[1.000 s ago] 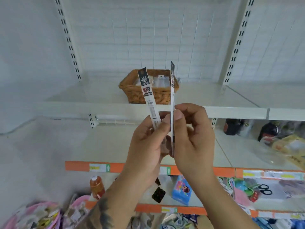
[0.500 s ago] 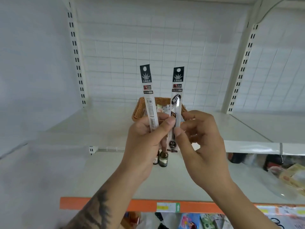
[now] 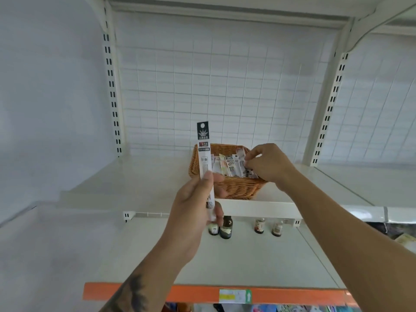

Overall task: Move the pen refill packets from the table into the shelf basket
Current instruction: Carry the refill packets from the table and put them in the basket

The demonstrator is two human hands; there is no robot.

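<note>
One pen refill packet (image 3: 204, 154) stands almost upright in front of the left side of the wicker basket (image 3: 238, 188); its dark header with a small round hole is at the top, above the basket rim. The left hand (image 3: 194, 212) holds this packet by its lower half, with the thumb pressed on the front and the other fingers curled behind it, so the grip is closed on the packet. The bottom end of the packet comes out below the fingers. Several other refill packets (image 3: 229, 165) already lie inside the basket, leaning against each other with their tops pointing up and to the back. The right hand (image 3: 267, 164) reaches over the right rim of the basket, and its fingertips are bent down among these packets; it seems to pinch one packet at the right side, but the frame is blurred there and I cannot tell surely. The basket sits near the front edge of a white upper shelf (image 3: 135, 183), before a white wire grid back panel (image 3: 225, 86). On the lower shelf, under the basket, four small brown bottles (image 3: 225, 228) stand in a row. An orange price strip (image 3: 202, 294) with a label runs along the front of that lower shelf.
</note>
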